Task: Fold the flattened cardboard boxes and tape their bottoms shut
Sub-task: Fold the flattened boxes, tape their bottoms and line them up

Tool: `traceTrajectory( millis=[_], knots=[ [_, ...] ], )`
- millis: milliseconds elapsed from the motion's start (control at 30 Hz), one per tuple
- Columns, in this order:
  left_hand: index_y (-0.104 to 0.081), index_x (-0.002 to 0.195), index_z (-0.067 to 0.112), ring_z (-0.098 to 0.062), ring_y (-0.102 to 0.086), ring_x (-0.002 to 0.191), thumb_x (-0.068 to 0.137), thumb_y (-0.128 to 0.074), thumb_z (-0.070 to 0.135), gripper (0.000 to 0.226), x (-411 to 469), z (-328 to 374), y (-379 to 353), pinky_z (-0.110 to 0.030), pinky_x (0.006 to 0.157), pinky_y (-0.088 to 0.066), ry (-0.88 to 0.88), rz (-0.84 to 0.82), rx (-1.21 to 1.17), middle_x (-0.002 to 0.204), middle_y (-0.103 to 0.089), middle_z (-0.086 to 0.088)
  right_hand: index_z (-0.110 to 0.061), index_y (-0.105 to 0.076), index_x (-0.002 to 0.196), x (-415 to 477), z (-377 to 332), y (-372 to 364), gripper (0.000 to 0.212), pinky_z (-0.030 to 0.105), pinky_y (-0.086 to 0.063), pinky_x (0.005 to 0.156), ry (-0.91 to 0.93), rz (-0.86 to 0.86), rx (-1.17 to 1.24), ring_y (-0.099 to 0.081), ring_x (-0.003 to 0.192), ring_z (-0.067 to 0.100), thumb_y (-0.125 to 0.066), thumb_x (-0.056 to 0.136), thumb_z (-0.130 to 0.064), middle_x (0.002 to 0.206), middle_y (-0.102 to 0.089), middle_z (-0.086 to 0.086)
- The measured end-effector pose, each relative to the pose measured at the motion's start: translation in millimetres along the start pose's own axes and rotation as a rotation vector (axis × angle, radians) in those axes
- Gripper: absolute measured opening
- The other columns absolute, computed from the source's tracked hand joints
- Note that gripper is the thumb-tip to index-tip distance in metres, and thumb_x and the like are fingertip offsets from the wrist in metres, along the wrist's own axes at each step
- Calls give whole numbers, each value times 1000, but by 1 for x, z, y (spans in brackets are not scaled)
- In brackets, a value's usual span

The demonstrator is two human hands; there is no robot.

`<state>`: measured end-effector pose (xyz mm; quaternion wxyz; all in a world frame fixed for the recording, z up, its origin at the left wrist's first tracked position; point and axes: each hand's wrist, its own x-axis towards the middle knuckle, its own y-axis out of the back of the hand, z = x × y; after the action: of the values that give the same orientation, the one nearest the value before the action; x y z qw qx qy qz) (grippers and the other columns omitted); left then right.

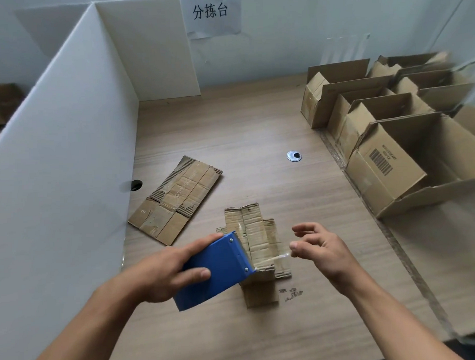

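Holding the blue tape dispenser [218,272] in my left hand [164,271], grip closed round its body, I pinch the free end of the clear tape [274,258] in my right hand [322,249]. The strand runs left to right between them, just above the small cardboard box [260,241] on the bench [256,125]. The box's flap seam seems to run near to far, crosswise to the strand. Farther left lies a flattened box [175,201]; far right stand the folded boxes [386,153].
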<state>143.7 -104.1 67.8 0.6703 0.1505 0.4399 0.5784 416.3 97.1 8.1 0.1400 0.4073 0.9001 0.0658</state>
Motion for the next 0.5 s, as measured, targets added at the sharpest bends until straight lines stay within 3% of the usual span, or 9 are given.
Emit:
traceTrajectory(
  millis=[67,167,233,333,400,500],
  knots=[
    [-8,133,78,6,-51,104,96,-51,55,61,3,4,3,-15,84,-41,-5,-47,-24,126,-47,33,-9,-76,62,2,1,1,23,46,-54,96,-45,48,102,-62,108,9,-75,85,-9,118,-58,-3],
    [-15,131,76,20,-46,105,96,-54,52,57,1,2,7,-2,82,-36,9,-92,-54,122,-39,46,-6,-72,54,6,-1,8,32,43,-56,87,-90,130,243,-65,85,7,-70,85,2,114,-55,6],
    [-20,131,74,24,-44,108,94,-56,53,55,-2,-1,9,-1,87,-34,25,-109,-78,126,-39,46,-8,-72,53,9,-5,17,34,44,-55,88,-87,144,238,-63,88,10,-70,85,3,112,-54,4],
    [-21,133,75,16,-46,115,92,-56,60,56,-3,-1,9,-16,100,-38,41,-158,-96,134,-44,39,-11,-73,55,13,-10,27,33,45,-54,91,-56,141,210,-61,96,18,-71,85,1,113,-53,0],
    [-19,134,77,7,-49,119,88,-54,66,59,-1,2,8,-27,104,-40,53,-194,-103,137,-46,33,-11,-73,54,18,-14,28,33,42,-55,89,-58,160,212,-62,92,17,-71,85,2,111,-53,-1],
    [-19,132,78,2,-51,120,85,-53,69,59,-1,4,12,-31,105,-40,81,-208,-88,136,-48,31,-5,-73,67,26,-17,30,21,41,-54,85,-79,208,255,-62,78,13,-70,85,3,108,-54,2]
  ],
)
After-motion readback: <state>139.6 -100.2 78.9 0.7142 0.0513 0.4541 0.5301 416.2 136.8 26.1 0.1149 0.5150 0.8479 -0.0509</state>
